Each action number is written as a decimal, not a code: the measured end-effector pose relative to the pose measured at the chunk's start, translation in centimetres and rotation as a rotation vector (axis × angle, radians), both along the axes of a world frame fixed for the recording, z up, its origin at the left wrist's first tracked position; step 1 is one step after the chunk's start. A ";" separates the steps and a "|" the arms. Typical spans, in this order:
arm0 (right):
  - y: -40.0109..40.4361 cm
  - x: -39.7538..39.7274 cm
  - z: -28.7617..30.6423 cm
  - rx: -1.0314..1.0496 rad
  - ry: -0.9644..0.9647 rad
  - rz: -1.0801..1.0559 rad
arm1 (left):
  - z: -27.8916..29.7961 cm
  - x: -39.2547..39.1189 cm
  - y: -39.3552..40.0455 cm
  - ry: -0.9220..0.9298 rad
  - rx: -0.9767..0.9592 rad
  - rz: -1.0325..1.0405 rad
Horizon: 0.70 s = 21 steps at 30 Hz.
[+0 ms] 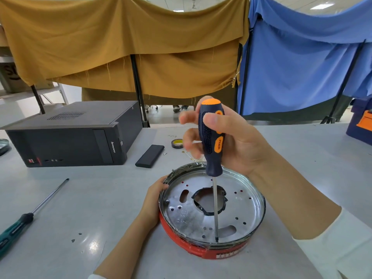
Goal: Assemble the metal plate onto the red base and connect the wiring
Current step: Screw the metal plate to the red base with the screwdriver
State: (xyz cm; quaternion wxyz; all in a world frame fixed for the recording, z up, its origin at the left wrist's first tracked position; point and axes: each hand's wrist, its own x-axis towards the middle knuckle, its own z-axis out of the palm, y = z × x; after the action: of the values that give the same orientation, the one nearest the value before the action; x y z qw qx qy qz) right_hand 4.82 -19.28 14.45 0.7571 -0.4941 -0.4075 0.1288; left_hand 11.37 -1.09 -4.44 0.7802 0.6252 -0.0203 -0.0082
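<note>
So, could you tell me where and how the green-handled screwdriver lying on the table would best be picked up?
Grip the green-handled screwdriver by its thick handle at the near-left end, coming from above with fingers across it. It lies flat on the grey table, thin shaft pointing away to the right, so the handle probably offers the surest hold.

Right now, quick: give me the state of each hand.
Left hand: gripping the rim of the metal plate on the red base.
Right hand: closed around the screwdriver handle, tip down on the plate.
</note>
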 end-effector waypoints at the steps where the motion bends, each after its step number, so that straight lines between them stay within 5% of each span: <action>1: 0.1 0.0 0.1 -0.009 -0.001 -0.012 | 0.1 -0.1 0.0 -0.003 -0.012 -0.004; 9: -0.4 0.2 0.3 0.034 0.037 0.200 | 0.0 0.0 0.1 -0.006 -0.036 -0.023; 17: -0.5 0.0 0.8 -0.051 -0.096 -0.184 | 0.2 -0.1 0.1 -0.005 0.008 -0.011; 21: -0.2 -0.1 0.6 -0.098 -0.094 -0.039 | 0.3 -0.3 0.0 0.009 -0.038 -0.022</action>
State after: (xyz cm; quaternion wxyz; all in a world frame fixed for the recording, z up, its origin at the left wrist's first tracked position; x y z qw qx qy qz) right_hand 4.68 -19.49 15.07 0.7145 -0.5438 -0.4261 0.1105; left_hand 11.07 -1.14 -4.14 0.7920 0.6098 -0.0239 -0.0193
